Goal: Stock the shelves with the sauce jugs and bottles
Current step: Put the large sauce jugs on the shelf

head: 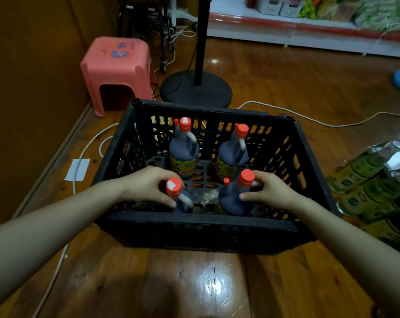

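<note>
Nearest the camera lies glossy wooden floor [194,283], and on it stands a black slatted plastic crate [201,228] into which both bare forearms reach over the near rim. The left hand [146,184] is curled around the neck and handle of the near-left sauce jug [180,198], fingers wrapped below its red cap. The right hand [270,191] is likewise closed around the handle side of the near-right sauce jug [233,200], thumb on the dark shoulder just under the red cap. Both jugs stand upright on the crate's bottom, well apart from each other. Further in, near the far wall of the crate, two more dark jugs stand upright: the far-left jug [184,152] and the far-right jug [232,157], each with a red cap and a yellow label. To the right of the crate, a shrink-wrapped pack of green-labelled bottles [373,180] lies on the floor. A white cable [309,118] trails across the boards behind the crate. Beyond stand a pink plastic stool [116,70] at the left and a black round stand base [196,88] with its pole. Farthest off, a white display counter [309,33] holds bagged greens.
</note>
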A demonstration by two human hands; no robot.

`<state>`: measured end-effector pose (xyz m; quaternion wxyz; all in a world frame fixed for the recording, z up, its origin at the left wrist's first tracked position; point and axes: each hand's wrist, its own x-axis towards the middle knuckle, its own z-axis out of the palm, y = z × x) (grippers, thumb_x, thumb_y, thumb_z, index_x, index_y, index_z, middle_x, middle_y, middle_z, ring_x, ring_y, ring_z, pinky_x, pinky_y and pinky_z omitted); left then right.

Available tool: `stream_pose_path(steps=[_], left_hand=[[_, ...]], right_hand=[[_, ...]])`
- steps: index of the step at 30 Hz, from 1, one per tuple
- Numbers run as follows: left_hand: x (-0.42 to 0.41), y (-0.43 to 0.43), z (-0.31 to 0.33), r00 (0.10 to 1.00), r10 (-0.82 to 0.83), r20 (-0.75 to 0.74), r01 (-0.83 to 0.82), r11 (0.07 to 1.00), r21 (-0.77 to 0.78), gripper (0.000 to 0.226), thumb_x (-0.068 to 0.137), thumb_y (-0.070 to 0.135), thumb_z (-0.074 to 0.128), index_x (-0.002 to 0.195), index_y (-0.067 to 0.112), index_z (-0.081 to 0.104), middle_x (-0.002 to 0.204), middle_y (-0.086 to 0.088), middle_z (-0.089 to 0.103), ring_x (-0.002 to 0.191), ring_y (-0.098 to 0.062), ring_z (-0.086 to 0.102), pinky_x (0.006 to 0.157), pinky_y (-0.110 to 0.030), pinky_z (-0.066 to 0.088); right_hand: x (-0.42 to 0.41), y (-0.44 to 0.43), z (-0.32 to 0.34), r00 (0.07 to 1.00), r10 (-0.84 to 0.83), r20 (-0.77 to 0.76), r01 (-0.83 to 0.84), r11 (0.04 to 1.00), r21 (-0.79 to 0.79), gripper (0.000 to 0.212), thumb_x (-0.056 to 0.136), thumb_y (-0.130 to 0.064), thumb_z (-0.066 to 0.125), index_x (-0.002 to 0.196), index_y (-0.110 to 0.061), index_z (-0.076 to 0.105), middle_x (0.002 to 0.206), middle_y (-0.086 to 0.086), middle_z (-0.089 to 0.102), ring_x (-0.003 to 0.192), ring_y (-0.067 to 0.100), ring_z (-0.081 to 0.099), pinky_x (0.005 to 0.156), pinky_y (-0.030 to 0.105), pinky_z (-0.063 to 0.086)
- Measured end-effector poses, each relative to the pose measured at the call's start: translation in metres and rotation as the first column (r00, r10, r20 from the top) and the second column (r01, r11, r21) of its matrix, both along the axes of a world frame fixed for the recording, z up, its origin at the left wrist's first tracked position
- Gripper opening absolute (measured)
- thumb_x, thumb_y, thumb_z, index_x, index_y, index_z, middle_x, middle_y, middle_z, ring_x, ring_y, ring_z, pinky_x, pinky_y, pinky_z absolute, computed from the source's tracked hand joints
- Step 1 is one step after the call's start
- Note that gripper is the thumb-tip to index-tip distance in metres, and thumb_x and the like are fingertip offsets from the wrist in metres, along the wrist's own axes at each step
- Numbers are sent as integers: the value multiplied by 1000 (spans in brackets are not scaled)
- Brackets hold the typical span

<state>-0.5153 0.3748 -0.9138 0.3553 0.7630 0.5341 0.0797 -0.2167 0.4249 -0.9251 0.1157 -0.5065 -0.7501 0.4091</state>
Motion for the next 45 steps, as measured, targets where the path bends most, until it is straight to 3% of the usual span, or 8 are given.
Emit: stream_pose_path(steps=[3,12,20,27,33,36,41,45], left_hand=[[3,8,-4,999,40,21,-41,999,27,36,69,27,80,101,21,63,98,5,66,90,0,60,79,-16,44],[22,31,-11,906,346,245,-365,930,34,25,71,15,79,81,25,58,83,9,61,79,0,55,68,-11,41],[35,23,12,858,435,272,-481,867,129,27,69,16,80,92,10,65,84,-2,63,85,-17,58,71,-23,40],[57,23,175,813,481,327,-562,795,228,32,72,14,77,100,4,66,93,-3,65,90,-15,58,69,-15,39],[78,14,338,813,483,325,-560,801,213,31,71,10,78,99,3,67,94,-11,68,91,-23,62,78,-22,45],[98,5,422,828,451,335,-530,823,202,33,71,9,77,103,5,66,90,0,62,87,-14,57,67,-1,38],[130,-5,552,870,366,331,-447,868,216,26,71,14,77,94,14,65,89,-2,66,87,-16,59,66,-18,41],[158,-17,630,893,270,361,-369,897,243,26,71,17,78,87,24,59,83,2,63,83,-14,58,65,-20,41]], right_hand=[[-2,4,0,1000,8,-6,-8,1000,-6,30,72,-12,78,91,-25,59,102,1,64,103,19,59,95,42,46],[-7,5,-9,995,-26,-93,27,1000,9,23,75,-11,74,96,-12,65,99,-1,66,98,8,59,81,11,45],[-3,-1,22,973,-142,-180,165,979,121,19,75,-10,74,92,-8,66,98,5,69,93,12,62,81,22,47],[13,-16,161,935,-275,-224,303,948,102,17,77,-9,73,82,-19,60,78,-17,59,70,-21,54,63,2,39],[48,-38,323,910,-371,-187,396,910,120,15,76,-17,75,84,-9,65,84,14,68,82,18,63,72,36,48],[67,-52,407,895,-406,-186,432,893,129,19,75,-20,76,87,-9,66,89,20,68,90,33,63,77,50,49],[98,-75,539,890,-422,-173,446,883,143,15,75,-14,75,86,-14,65,84,17,68,74,19,58,63,20,42],[123,-102,626,874,-450,-181,480,859,180,17,74,-16,76,87,-21,65,81,3,69,73,5,60,66,23,45]])
